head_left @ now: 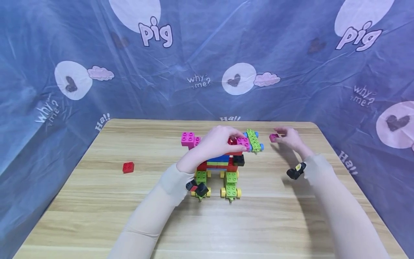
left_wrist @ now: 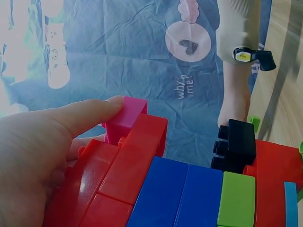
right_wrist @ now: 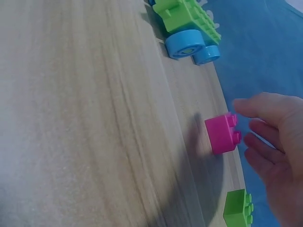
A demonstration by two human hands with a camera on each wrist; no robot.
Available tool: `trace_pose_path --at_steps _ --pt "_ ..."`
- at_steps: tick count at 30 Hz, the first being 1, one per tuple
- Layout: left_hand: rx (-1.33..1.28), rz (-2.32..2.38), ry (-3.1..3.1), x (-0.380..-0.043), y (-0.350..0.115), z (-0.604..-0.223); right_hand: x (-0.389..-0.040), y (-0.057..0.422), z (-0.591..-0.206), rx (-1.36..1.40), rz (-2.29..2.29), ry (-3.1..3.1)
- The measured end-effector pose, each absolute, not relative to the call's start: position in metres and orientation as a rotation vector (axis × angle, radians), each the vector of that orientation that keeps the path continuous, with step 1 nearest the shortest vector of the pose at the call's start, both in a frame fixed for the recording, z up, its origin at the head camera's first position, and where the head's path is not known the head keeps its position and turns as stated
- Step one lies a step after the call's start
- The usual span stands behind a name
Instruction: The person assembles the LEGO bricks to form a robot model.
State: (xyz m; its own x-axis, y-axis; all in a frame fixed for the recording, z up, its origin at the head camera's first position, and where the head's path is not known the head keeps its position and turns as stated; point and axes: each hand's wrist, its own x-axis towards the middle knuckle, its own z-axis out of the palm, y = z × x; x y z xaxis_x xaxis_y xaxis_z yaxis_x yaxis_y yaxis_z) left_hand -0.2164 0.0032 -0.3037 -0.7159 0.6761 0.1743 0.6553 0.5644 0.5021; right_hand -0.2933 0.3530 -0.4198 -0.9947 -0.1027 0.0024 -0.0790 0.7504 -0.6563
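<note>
My left hand [head_left: 220, 142] pinches a pink brick [head_left: 243, 143] at the upper right of a block build, with the thumb on it in the left wrist view. The build has red bricks [left_wrist: 135, 151], blue bricks [left_wrist: 180, 194] and a jutting black brick [left_wrist: 236, 144]; it stands on green wheeled bases [head_left: 231, 185] with yellow wheels. Over at the far right, my right hand [head_left: 289, 138] is around a loose pink brick [right_wrist: 221, 134]. Its fingers are spread just beside the studs in the right wrist view.
A green car base [head_left: 253, 140] with blue wheels stands behind the build's right end. One loose red brick [head_left: 128, 167] lies at the left of the wooden table [head_left: 81, 216]. A green brick [right_wrist: 237, 208] sits near the back edge, before a blue cloth [head_left: 194, 100].
</note>
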Motion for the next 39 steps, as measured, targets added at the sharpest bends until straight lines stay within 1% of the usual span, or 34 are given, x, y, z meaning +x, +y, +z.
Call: trace_pose_path --at_steps 17,33,39 --pt "1.167 0.846 2.77 -0.215 0.003 -0.304 -0.297 0.353 -0.426 -0.254 -0.994 2.9" --pt "1.178 0.858 2.76 -0.214 0.004 -0.303 -0.298 0.35 -0.433 -0.194 -0.93 2.934" --pt "1.185 0.846 2.767 -0.215 0.003 -0.304 -0.299 0.353 -0.437 -0.249 -0.999 2.93"
